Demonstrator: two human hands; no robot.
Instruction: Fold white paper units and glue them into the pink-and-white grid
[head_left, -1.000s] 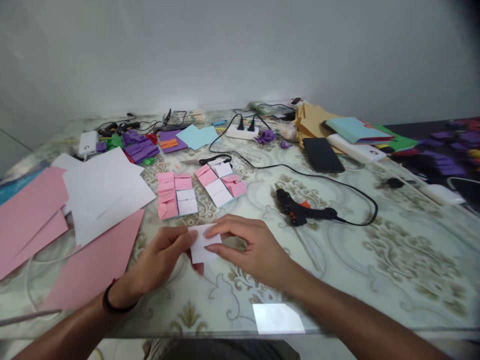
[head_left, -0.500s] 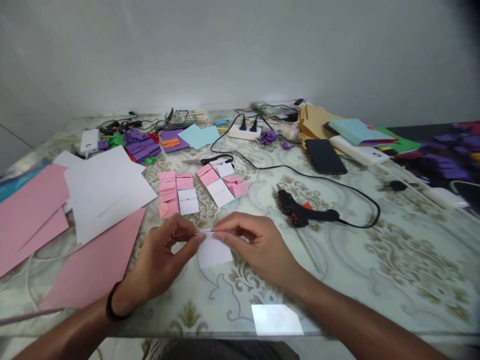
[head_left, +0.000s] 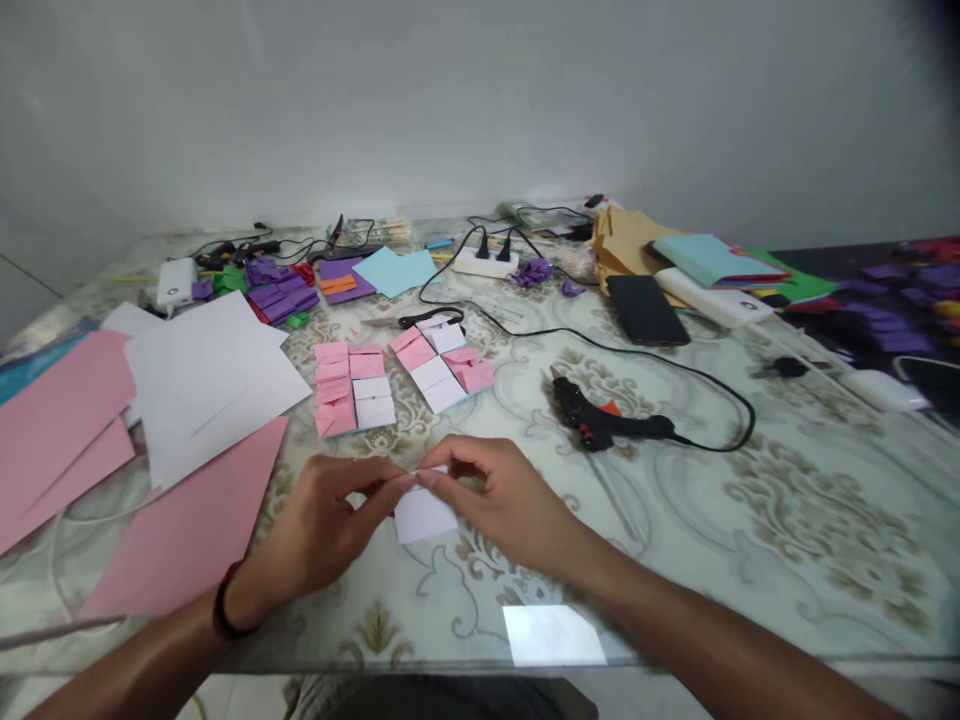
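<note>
Both hands meet over the table's near middle on a small white piece of paper. My left hand pinches its top edge between thumb and forefinger. Close beside it, my right hand pinches the same edge, the fingertips nearly touching. The paper's lower part hangs flat below the fingers; its upper edge is partly hidden by them. Just beyond lie a square of folded pink and white papers and a second, tilted pink and white square.
A black glue gun with its cord lies to the right, a black phone behind it. Scissors rest past the squares. Large white sheets and pink sheets cover the left. A power strip stands at the back.
My hands have drawn closer together along the paper's top edge, the left fingertips shifting right. The paper stays in nearly the same place.
</note>
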